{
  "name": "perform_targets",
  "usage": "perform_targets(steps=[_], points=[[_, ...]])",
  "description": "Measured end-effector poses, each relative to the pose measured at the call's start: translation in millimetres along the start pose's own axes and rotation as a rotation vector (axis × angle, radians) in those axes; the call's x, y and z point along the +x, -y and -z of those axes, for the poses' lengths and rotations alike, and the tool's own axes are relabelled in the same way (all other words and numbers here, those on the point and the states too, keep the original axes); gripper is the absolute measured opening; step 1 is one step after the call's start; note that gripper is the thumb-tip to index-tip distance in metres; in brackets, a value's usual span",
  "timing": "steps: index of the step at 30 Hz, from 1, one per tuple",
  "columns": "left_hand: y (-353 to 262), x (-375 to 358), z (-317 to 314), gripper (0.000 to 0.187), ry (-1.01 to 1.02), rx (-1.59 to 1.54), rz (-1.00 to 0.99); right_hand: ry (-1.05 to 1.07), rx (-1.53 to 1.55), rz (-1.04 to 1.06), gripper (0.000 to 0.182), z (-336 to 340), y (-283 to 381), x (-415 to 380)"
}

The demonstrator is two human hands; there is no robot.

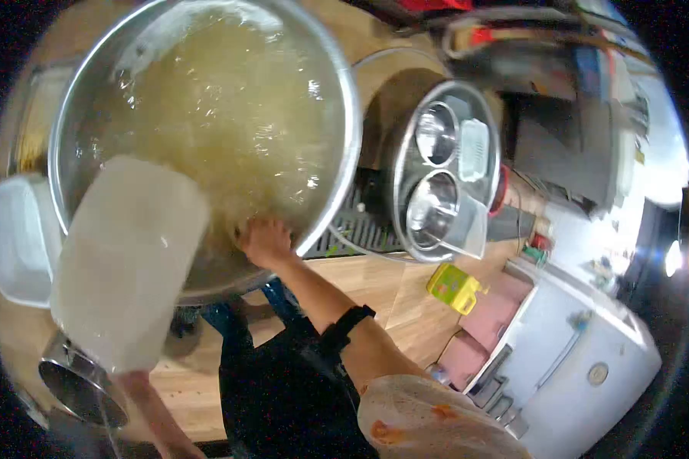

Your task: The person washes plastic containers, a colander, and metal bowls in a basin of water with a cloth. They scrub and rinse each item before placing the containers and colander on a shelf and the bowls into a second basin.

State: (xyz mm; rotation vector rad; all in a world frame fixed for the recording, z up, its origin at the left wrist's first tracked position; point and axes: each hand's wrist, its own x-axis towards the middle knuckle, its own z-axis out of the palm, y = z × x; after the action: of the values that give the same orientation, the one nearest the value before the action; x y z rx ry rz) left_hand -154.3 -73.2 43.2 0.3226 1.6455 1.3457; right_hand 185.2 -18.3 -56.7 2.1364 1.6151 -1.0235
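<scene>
A large round metal basin (pixel 348 115) holds cloudy yellowish water (pixel 222 99), with foam along its far edge. My left hand (pixel 134 379) grips the lower end of a pale translucent plastic container (pixel 130 260), which is tilted over the basin's near left rim. Most of that hand is hidden behind the container. My right hand (pixel 266 241) reaches over the near right rim, its fingertips down in the water. What those fingers do under the surface is hidden.
A white tub (pixel 19 241) and a metal pot (pixel 84 386) stand on the left. To the right, another basin (pixel 496 145) holds metal bowls (pixel 432 203) and plastic containers. A yellow jug (pixel 452 288) is on the floor near a white freezer (pixel 589 367). A floor drain grate (pixel 360 229) lies between the basins.
</scene>
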Motion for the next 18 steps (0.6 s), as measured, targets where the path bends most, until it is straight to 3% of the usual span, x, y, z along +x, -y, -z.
perform_targets(steps=[5, 7, 11, 14, 15, 16, 17, 18], points=[[-55, 4, -7, 0.039, 0.159, 0.000, 0.192, -0.397, 0.104, 0.103, 0.048, 27, -24, -67], [-66, -4, -25, 0.039, 0.245, -0.040, 0.291, -0.134, 0.372, 0.234, 0.048, 51, -46, -101], [-56, -43, -79, 0.038, 0.405, -0.183, 0.597, -0.295, 0.625, 0.099, 0.049, 121, -52, -182], [10, -72, -98, 0.038, 0.505, -0.424, 1.035, -0.319, 1.308, -0.008, 0.062, 110, -83, -200], [-44, -156, -194, 0.034, 0.232, -0.473, 1.124, -0.336, 1.317, -0.001, 0.062, 112, -97, -202], [-25, -173, -194, 0.032, 0.945, -0.687, 1.513, -0.482, 1.269, -0.121, 0.059, 118, -115, -207], [5, -197, -195, 0.032, 0.532, -0.571, 1.526, -0.625, 1.215, -0.246, 0.056, 121, -135, -210], [-1, -242, -227, 0.034, 0.527, -0.371, 1.400, -0.673, 1.104, -0.245, 0.054, 107, -162, -208]])
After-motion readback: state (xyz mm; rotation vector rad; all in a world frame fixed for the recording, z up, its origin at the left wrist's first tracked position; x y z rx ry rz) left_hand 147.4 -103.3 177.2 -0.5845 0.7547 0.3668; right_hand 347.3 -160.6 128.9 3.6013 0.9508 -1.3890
